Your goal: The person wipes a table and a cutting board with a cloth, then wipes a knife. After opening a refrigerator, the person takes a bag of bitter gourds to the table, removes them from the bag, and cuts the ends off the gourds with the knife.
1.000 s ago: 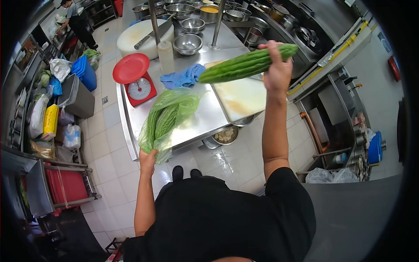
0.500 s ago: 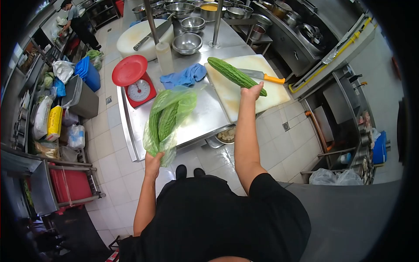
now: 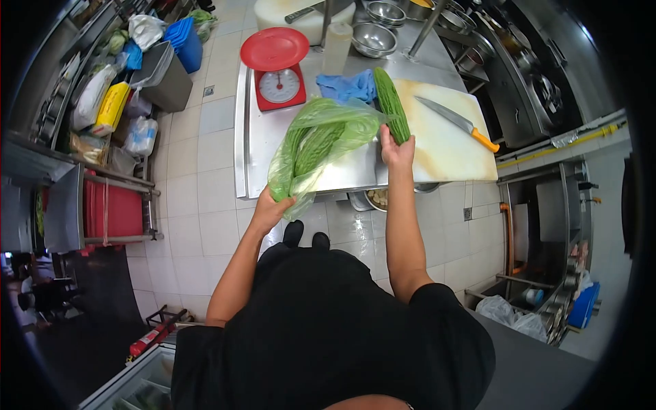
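My left hand is closed around the bottom end of a thin green plastic bag. Inside the bag lie long, ridged bitter melons, seen through the film. In my right hand is a single bitter melon, gripped at its near end and pointing away from me. It is over the left edge of the white cutting board, beside the bag's open mouth. A knife with an orange handle lies on the board, apart from both hands.
Behind the bag stand a red dial scale, a blue cloth and a squeeze bottle. Metal bowls and a thick round chopping block are farther back. Metal posts rise from the steel table.
My right hand has moved the bitter melon left, from over the knife to the board's left edge near the bag. The view has shifted, and the bag's mouth now reaches toward my right hand.
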Demonstrator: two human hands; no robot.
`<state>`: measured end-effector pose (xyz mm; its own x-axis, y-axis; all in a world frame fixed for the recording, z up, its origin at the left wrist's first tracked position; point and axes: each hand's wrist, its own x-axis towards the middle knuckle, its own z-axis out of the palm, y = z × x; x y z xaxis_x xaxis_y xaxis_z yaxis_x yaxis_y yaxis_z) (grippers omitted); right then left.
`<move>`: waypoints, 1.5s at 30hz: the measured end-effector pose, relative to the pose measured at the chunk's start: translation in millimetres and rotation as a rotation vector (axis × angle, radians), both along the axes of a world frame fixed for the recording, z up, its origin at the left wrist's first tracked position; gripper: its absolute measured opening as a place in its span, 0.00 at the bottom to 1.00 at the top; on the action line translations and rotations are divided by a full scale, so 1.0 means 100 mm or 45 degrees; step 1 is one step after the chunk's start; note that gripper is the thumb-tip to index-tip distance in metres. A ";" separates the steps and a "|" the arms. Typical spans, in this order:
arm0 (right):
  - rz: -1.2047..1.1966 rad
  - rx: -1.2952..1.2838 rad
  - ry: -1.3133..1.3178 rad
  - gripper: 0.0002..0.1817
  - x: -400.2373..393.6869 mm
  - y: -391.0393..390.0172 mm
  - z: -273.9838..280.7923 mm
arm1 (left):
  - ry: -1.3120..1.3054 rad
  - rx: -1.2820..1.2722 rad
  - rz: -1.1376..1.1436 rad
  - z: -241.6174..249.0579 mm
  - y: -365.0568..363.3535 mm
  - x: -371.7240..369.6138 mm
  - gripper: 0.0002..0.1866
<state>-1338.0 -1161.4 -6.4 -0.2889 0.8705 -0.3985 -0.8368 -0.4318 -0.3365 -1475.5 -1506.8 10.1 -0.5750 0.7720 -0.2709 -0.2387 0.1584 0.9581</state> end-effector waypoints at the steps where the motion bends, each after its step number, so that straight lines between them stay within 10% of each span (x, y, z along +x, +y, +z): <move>1: 0.170 -0.258 0.080 0.38 0.07 -0.07 0.01 | 0.000 0.020 -0.008 0.00 -0.01 -0.01 0.21; 6: 0.723 -0.095 -0.646 0.32 0.50 -0.40 -0.06 | 0.098 0.009 -0.068 -0.01 -0.04 -0.07 0.22; 10: 0.688 0.919 -1.436 0.11 0.31 -1.04 0.60 | 0.178 0.073 -0.095 -0.11 -0.04 -0.12 0.28; 14: 1.036 1.770 -1.349 0.14 -0.27 -1.55 0.84 | 0.088 0.150 -0.173 0.09 0.00 -0.12 0.23; 27: 1.640 0.650 -1.037 0.36 -0.58 -1.59 1.15 | 0.681 0.064 -0.227 0.36 0.03 -0.26 0.18; 36: 1.868 0.986 -1.148 0.30 0.04 -1.27 1.56 | 0.421 0.015 0.215 -0.38 0.29 -0.44 0.16; 38: 1.884 0.900 -1.061 0.26 0.29 -1.14 1.80 | -0.060 -0.090 0.359 -0.56 0.35 -0.57 0.17; 45: 1.691 0.806 -0.563 0.26 1.23 -0.72 2.04 | 0.473 -0.205 0.125 0.12 0.47 -0.44 0.31</move>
